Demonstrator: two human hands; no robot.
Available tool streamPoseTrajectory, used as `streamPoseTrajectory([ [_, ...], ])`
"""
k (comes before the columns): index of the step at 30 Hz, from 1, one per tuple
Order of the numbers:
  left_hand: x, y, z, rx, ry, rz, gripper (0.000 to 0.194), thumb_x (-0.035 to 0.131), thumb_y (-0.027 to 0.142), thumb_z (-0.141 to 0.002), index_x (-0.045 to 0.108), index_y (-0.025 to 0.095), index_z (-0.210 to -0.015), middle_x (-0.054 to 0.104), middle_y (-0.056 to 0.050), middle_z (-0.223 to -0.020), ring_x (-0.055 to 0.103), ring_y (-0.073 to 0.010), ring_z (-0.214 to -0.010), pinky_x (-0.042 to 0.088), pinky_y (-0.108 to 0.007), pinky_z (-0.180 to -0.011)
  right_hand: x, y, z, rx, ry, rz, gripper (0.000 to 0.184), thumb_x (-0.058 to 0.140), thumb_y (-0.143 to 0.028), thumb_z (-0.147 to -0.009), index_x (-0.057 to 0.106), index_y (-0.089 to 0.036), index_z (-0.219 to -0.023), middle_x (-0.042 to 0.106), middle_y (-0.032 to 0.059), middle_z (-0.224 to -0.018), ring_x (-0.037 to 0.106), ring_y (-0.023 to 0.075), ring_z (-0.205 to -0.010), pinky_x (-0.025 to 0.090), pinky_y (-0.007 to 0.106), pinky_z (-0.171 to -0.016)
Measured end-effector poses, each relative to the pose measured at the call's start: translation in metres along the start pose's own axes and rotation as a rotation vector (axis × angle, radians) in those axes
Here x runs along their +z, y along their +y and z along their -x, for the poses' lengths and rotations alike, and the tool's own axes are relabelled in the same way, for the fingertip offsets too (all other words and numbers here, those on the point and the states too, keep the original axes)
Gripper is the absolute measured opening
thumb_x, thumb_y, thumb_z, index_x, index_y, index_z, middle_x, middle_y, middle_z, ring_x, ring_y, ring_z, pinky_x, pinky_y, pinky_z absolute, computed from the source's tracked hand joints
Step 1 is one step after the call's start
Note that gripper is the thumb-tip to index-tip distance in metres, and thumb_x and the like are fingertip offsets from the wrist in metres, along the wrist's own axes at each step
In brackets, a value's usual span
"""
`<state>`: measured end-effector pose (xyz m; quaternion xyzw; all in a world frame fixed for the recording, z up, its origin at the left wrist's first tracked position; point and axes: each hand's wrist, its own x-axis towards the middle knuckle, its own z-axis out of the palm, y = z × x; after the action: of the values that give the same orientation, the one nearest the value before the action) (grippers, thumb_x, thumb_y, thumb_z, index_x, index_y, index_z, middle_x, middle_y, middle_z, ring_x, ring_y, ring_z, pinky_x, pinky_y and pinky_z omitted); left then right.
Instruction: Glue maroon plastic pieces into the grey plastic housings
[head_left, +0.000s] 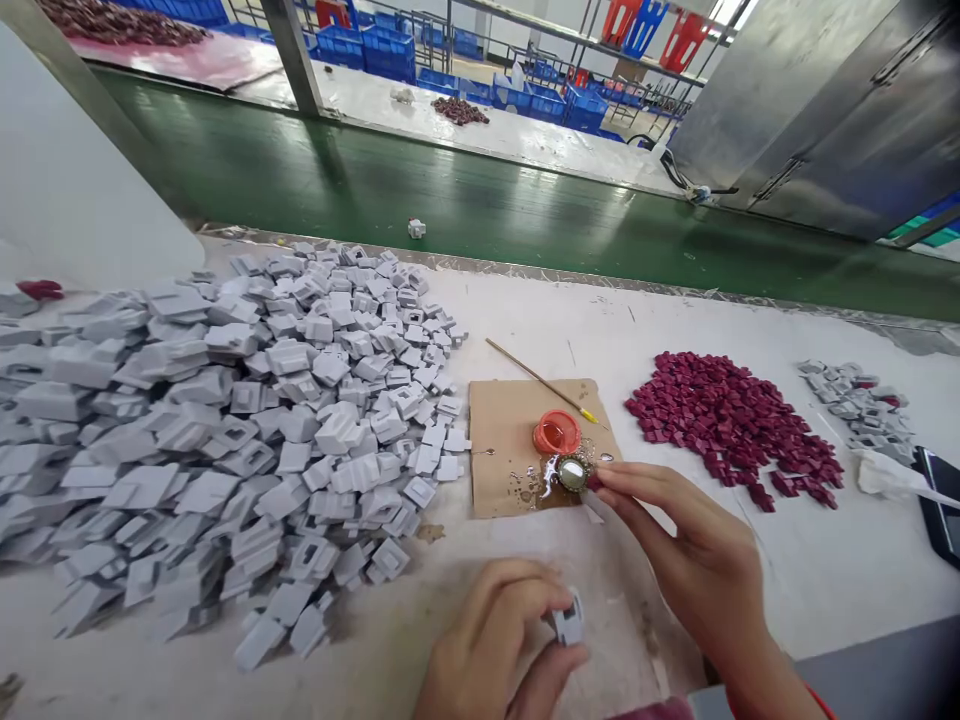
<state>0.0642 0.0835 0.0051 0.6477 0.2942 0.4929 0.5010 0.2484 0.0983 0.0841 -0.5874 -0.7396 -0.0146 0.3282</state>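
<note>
My left hand is closed around a small grey plastic housing near the table's front edge. My right hand reaches forward, fingers pinched together at a small dish of glue on a brown cardboard sheet; what the fingertips hold is too small to make out. An orange cap sits just behind the dish. A thin stick lies across the cardboard's far corner. A heap of dark red small pieces lies to the right of the cardboard.
A big pile of grey plastic housings covers the table's left half. A smaller group of grey parts and a dark phone lie at the far right. A green conveyor belt runs behind the table.
</note>
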Motion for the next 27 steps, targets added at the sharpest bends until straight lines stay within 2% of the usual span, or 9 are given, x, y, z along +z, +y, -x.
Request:
streamPoseTrajectory([
  [3, 0.000, -0.007, -0.004, 0.158, -0.011, -0.300, 0.029, 0.063, 0.017, -0.085, 0.054, 0.021, -0.112, 0.069, -0.004, -0.102, 0.067, -0.0149, -0.098, 0.053, -0.020, -0.087, 0.007, 0.002, -0.007, -0.065, -0.032, 0.071, 0.016, 0.060, -0.009, -0.088, 0.068, -0.021, -0.096, 0.069, 0.0031, -0.095, 0.065, 0.0160, -0.089, 0.058, 0.027, -0.078],
  [5, -0.001, -0.009, -0.005, 0.184, 0.000, -0.373, 0.027, 0.062, 0.021, -0.087, 0.053, 0.019, -0.112, 0.070, -0.004, -0.096, 0.068, -0.0166, -0.090, 0.054, -0.023, -0.084, 0.009, 0.002, -0.009, -0.097, -0.045, 0.089, 0.018, 0.060, -0.007, -0.088, 0.068, -0.020, -0.097, 0.068, 0.0035, -0.096, 0.064, 0.0155, -0.090, 0.056, 0.027, -0.078],
  [10, 0.001, -0.005, -0.005, 0.119, 0.032, -0.367, 0.017, 0.055, 0.026, -0.092, 0.051, 0.020, -0.107, 0.071, -0.002, -0.086, 0.067, -0.0169, -0.080, 0.053, -0.025, -0.072, 0.010, 0.003, -0.010, -0.116, -0.076, 0.107, 0.019, 0.059, -0.006, -0.089, 0.067, -0.019, -0.099, 0.068, 0.0036, -0.097, 0.064, 0.0155, -0.089, 0.055, 0.027, -0.079],
  [14, 0.005, -0.002, -0.006, 0.062, 0.090, -0.394, 0.014, 0.053, 0.031, -0.093, 0.052, 0.021, -0.102, 0.070, -0.002, -0.082, 0.067, -0.0171, -0.074, 0.051, -0.026, -0.068, 0.005, -0.004, -0.005, -0.058, -0.014, 0.032, 0.025, 0.061, -0.004, -0.087, 0.067, -0.022, -0.102, 0.067, 0.0023, -0.101, 0.063, 0.0157, -0.092, 0.055, 0.028, -0.081],
  [18, 0.006, 0.000, -0.005, 0.022, 0.101, -0.399, 0.012, 0.054, 0.031, -0.092, 0.052, 0.023, -0.100, 0.068, -0.001, -0.080, 0.065, -0.0174, -0.070, 0.050, -0.027, -0.065, 0.000, -0.022, 0.018, 0.081, 0.006, -0.122, 0.028, 0.064, -0.006, -0.085, 0.067, -0.025, -0.105, 0.067, 0.0005, -0.102, 0.064, 0.0163, -0.091, 0.058, 0.028, -0.079],
  [23, 0.007, 0.003, -0.004, -0.033, 0.103, -0.389, 0.012, 0.058, 0.027, -0.089, 0.052, 0.023, -0.099, 0.066, 0.000, -0.078, 0.063, -0.0176, -0.069, 0.049, -0.028, -0.064, 0.006, -0.034, 0.051, 0.087, -0.002, -0.182, 0.032, 0.065, -0.004, -0.082, 0.068, -0.024, -0.107, 0.068, 0.0020, -0.101, 0.066, 0.0169, -0.089, 0.060, 0.027, -0.075],
  [27, 0.006, 0.003, -0.005, -0.010, 0.103, -0.415, 0.011, 0.058, 0.026, -0.090, 0.052, 0.022, -0.098, 0.067, -0.001, -0.079, 0.064, -0.0176, -0.070, 0.051, -0.028, -0.065, 0.012, -0.034, 0.058, 0.117, -0.004, -0.195, 0.028, 0.064, -0.003, -0.082, 0.068, -0.022, -0.103, 0.068, 0.0033, -0.100, 0.066, 0.0168, -0.089, 0.059, 0.027, -0.077],
])
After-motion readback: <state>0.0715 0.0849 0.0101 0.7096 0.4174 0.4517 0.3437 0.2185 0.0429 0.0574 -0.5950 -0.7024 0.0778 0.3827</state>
